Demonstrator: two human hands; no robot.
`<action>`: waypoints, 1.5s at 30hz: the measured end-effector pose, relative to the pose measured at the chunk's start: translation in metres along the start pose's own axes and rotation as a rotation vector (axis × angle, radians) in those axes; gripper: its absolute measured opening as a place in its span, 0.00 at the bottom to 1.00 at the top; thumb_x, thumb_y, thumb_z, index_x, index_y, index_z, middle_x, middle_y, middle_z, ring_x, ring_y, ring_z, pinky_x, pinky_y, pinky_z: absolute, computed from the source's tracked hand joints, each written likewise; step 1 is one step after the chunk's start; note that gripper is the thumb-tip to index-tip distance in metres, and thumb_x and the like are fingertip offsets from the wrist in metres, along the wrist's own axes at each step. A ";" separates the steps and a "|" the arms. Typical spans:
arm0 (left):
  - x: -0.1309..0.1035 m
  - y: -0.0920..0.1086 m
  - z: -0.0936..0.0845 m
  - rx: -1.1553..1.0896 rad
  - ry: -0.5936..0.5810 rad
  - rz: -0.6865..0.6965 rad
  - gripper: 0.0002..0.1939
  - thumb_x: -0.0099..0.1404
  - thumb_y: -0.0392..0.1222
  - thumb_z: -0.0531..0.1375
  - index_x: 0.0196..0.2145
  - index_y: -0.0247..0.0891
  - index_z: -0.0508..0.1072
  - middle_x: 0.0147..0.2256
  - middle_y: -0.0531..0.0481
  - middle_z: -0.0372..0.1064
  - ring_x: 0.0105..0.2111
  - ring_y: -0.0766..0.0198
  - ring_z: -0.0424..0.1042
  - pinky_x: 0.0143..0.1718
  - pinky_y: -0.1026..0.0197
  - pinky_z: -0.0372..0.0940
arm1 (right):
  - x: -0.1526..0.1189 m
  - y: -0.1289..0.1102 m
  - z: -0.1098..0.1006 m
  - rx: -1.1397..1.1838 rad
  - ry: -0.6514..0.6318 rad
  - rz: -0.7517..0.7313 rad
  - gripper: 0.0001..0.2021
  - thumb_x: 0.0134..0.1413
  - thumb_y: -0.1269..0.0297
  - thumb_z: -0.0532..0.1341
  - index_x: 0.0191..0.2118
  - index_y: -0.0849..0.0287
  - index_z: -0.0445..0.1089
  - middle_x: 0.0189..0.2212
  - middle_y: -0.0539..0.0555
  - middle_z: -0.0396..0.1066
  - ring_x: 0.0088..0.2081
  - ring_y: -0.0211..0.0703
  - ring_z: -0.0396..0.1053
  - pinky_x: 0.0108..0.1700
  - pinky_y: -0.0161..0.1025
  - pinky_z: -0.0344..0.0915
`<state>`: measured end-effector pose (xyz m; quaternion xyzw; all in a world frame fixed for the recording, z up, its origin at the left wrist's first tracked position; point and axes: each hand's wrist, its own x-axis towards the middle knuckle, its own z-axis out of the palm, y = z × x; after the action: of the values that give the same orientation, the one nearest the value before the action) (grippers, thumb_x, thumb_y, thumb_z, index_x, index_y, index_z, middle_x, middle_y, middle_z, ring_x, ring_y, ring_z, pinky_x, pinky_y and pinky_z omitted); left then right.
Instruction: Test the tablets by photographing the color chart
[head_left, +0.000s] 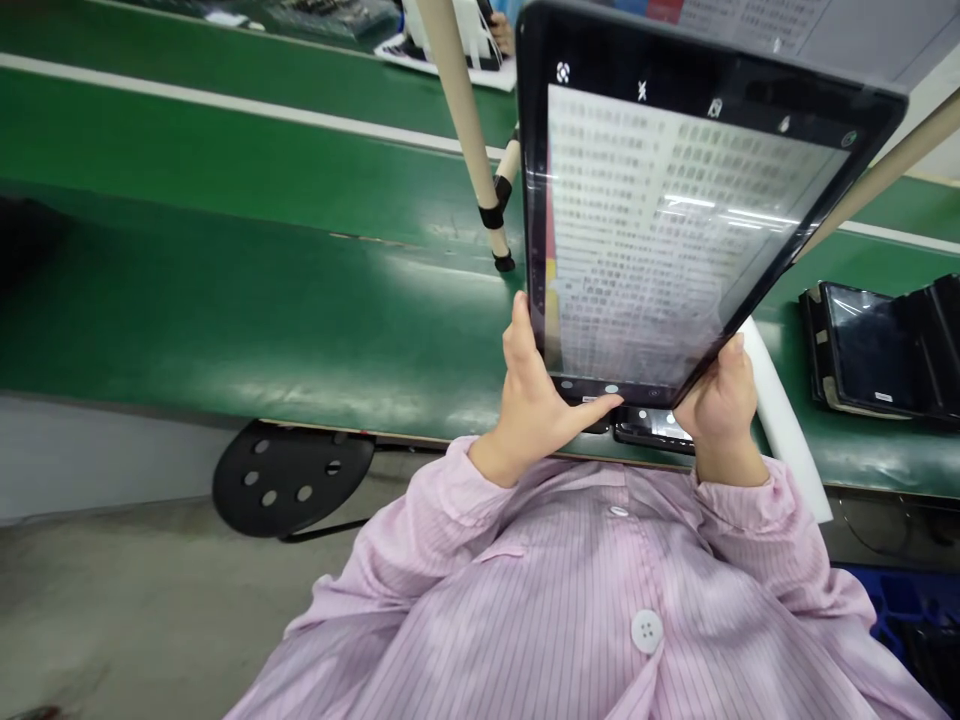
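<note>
Head view: both bare hands hold a large tablet (675, 240) raised over the near edge of the green counter (262, 320), tilted, its screen facing the wearer. Blurred rows of print fill the screen, with a row of icons along the top. The left hand (529, 415) grips the lower left corner, one finger up along the side and the thumb stretched across the bottom edge. The right hand (720, 410) is curled around the lower right edge; how its fingers close behind cannot be seen. Just below the tablet, a dark phone (652, 428) lies on the counter, partly covered. Beside the right hand lies a white strip (784, 430), and farther right a dark device (870, 345) in an open case. A pale pole (459, 110) stands left of the tablet, and a printed sheet (847, 40) shows behind its top. Below the counter, at left, is a black perforated stool (292, 480).
</note>
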<state>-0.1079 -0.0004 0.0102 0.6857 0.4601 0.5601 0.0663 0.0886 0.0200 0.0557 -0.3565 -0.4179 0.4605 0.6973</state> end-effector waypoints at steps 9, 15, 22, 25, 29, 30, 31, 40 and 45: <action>-0.005 0.018 -0.015 -0.105 -0.025 -0.080 0.75 0.49 0.68 0.77 0.77 0.43 0.37 0.79 0.32 0.33 0.79 0.32 0.27 0.77 0.31 0.34 | -0.018 -0.019 0.002 -0.189 -0.071 -0.046 0.30 0.61 0.29 0.58 0.50 0.49 0.78 0.56 0.54 0.79 0.73 0.58 0.61 0.71 0.62 0.67; -0.013 0.027 -0.024 -0.154 -0.038 -0.090 0.74 0.49 0.68 0.77 0.77 0.45 0.37 0.79 0.35 0.31 0.79 0.33 0.25 0.78 0.31 0.34 | -0.033 -0.026 0.002 -0.204 -0.096 -0.087 0.29 0.62 0.30 0.58 0.53 0.46 0.78 0.58 0.52 0.78 0.73 0.58 0.62 0.72 0.63 0.66; -0.020 0.029 -0.028 -0.134 -0.035 -0.085 0.75 0.50 0.69 0.76 0.78 0.45 0.34 0.79 0.34 0.30 0.79 0.32 0.27 0.78 0.30 0.34 | -0.045 -0.033 0.006 -0.193 -0.107 -0.075 0.29 0.63 0.31 0.56 0.52 0.47 0.79 0.59 0.53 0.78 0.73 0.57 0.62 0.73 0.62 0.65; -0.021 0.028 -0.030 -0.110 -0.053 -0.045 0.75 0.51 0.70 0.76 0.77 0.46 0.32 0.79 0.33 0.30 0.79 0.32 0.28 0.78 0.30 0.33 | -0.047 -0.033 0.008 -0.187 -0.089 -0.074 0.28 0.64 0.32 0.56 0.51 0.47 0.79 0.56 0.53 0.80 0.73 0.56 0.62 0.73 0.61 0.64; -0.023 0.028 -0.032 -0.093 -0.053 0.014 0.75 0.52 0.71 0.75 0.77 0.48 0.29 0.79 0.33 0.31 0.79 0.33 0.31 0.78 0.30 0.33 | -0.049 -0.032 0.009 -0.188 -0.072 -0.071 0.27 0.63 0.32 0.56 0.48 0.46 0.79 0.55 0.52 0.81 0.74 0.54 0.61 0.74 0.60 0.64; -0.024 0.028 -0.032 -0.091 -0.053 0.011 0.75 0.52 0.71 0.75 0.77 0.48 0.29 0.79 0.33 0.31 0.79 0.33 0.31 0.78 0.30 0.33 | -0.049 -0.032 0.009 -0.177 -0.074 -0.069 0.27 0.62 0.31 0.57 0.47 0.46 0.79 0.55 0.52 0.81 0.74 0.55 0.61 0.74 0.60 0.64; -0.024 0.028 -0.033 -0.088 -0.054 0.000 0.75 0.51 0.71 0.75 0.77 0.48 0.30 0.79 0.33 0.32 0.79 0.33 0.32 0.78 0.31 0.33 | -0.049 -0.032 0.010 -0.165 -0.076 -0.067 0.27 0.62 0.31 0.57 0.47 0.46 0.79 0.55 0.53 0.80 0.74 0.55 0.61 0.74 0.60 0.64; -0.011 0.032 -0.046 -0.542 -0.033 -0.193 0.50 0.65 0.73 0.64 0.75 0.51 0.52 0.73 0.39 0.57 0.74 0.38 0.55 0.73 0.36 0.55 | -0.050 -0.028 0.003 -0.216 -0.070 -0.023 0.30 0.63 0.29 0.56 0.52 0.49 0.77 0.58 0.53 0.78 0.71 0.54 0.66 0.70 0.59 0.70; -0.003 0.034 -0.053 -0.959 0.038 -0.604 0.32 0.63 0.61 0.71 0.63 0.59 0.73 0.64 0.52 0.73 0.68 0.48 0.68 0.67 0.47 0.68 | -0.049 -0.046 0.001 -0.376 -0.170 -0.185 0.32 0.67 0.33 0.56 0.67 0.46 0.68 0.70 0.50 0.67 0.77 0.48 0.52 0.79 0.54 0.52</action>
<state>-0.1330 -0.0443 0.0479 0.4066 0.3310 0.6750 0.5191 0.0930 -0.0405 0.0845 -0.4003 -0.5843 0.3370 0.6203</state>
